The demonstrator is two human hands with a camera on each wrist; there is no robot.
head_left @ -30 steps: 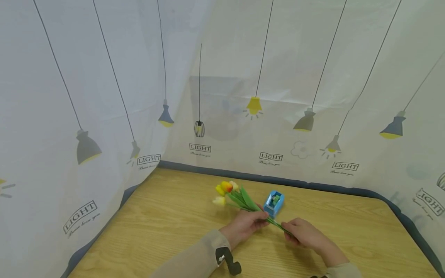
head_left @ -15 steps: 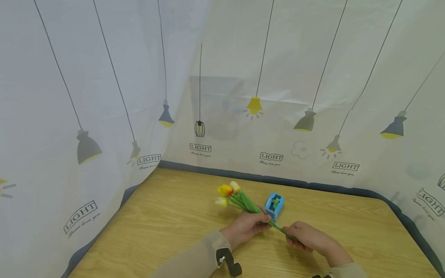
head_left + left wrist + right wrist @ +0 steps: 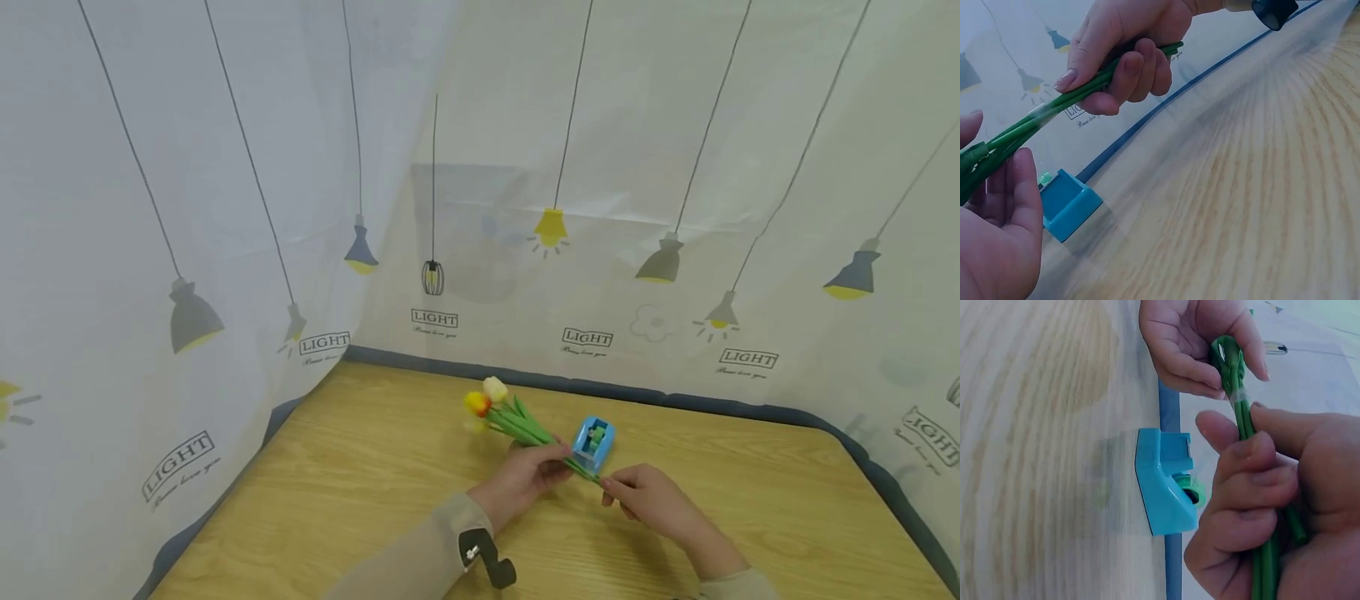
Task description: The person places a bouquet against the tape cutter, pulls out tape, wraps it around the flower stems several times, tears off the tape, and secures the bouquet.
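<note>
Across the middle of the head view lies a bunch of tulips (image 3: 517, 423), yellow, orange-red and cream, its heads pointing to the upper left. My left hand (image 3: 525, 477) holds the bunch below the leaves, between thumb and fingers. With curled fingers and thumb, my right hand (image 3: 651, 502) grips the lower green stems (image 3: 1094, 84). Between the hands, a strip of clear tape (image 3: 1042, 114) wraps the stems, also visible as shiny tape (image 3: 1239, 395) in the right wrist view. A blue tape dispenser (image 3: 595, 443) with a green roll stands on the table just beyond the hands.
The wooden table (image 3: 360, 467) extends around both hands. A pale curtain (image 3: 495, 250) printed with lamps encloses its left, back and right sides, with a dark blue edge (image 3: 622, 392) along the bottom. A black wrist mount (image 3: 487, 557) sits on the left sleeve.
The right hand first shifts slightly down and right, then moves up and left along with the stems. The bunch has turned, so the cream tulip now sits higher. The dispenser shows little change.
</note>
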